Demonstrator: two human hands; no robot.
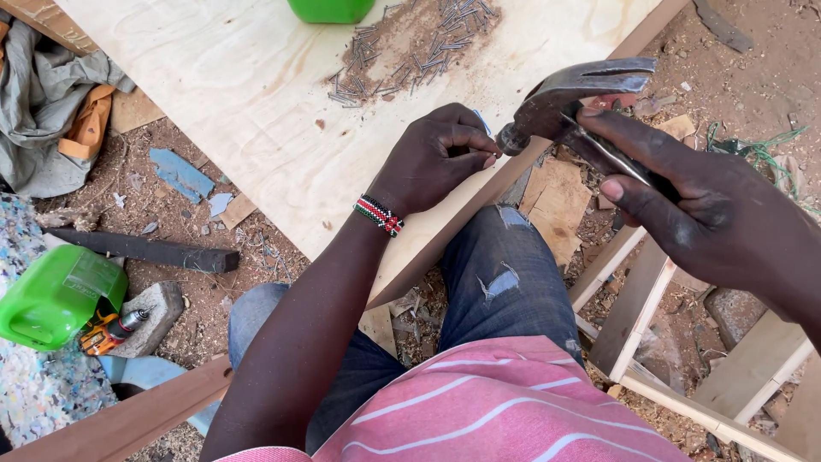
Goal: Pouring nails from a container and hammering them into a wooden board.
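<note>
My left hand (436, 158) rests on the edge of a pale plywood sheet (248, 94), its fingertips pinched together as if on a small nail that I cannot make out. A beaded band circles that wrist. My right hand (701, 210) grips a steel claw hammer (569, 94) close under its head. The hammer's face sits just right of my left fingertips, at the sheet's edge. A heap of loose nails (410, 47) lies on the sheet beyond my left hand.
A green container (332, 8) stands at the sheet's far edge. On the dirt at left lie a green jerrycan (56, 295), a cordless drill (107, 329), a dark bar (145, 250) and grey cloth (43, 103). A wooden frame (650, 316) lies at right.
</note>
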